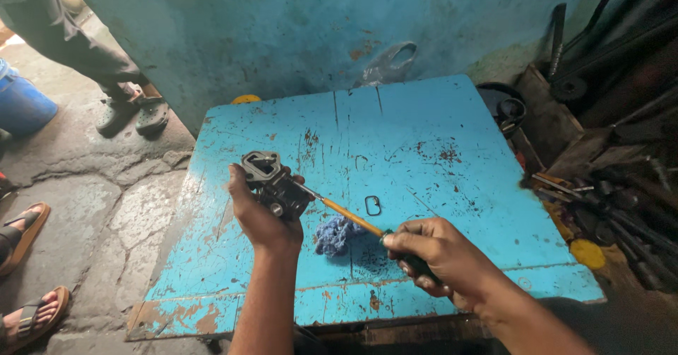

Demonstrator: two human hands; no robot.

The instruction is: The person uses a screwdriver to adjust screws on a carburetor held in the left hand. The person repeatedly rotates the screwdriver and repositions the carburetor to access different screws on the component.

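Observation:
My left hand (256, 217) grips a dark metal engine part (272, 182), a small carburettor-like block, held above a worn blue wooden table (424, 150). In my right hand (434, 253) is a screwdriver (346, 217) with an orange shaft, its tip pressed into the side of the metal part. Under the screwdriver, a crumpled blue rag (334, 233) lies on the table. A small dark oval ring (373, 205) rests flat beside the rag.
A pile of metal tools and parts (607, 193) lies to the right of the table. A blue wall (282, 30) stands behind. On the left, a person's legs in sandals (131, 111), a blue bucket (21, 104) and two sandalled feet (28, 270).

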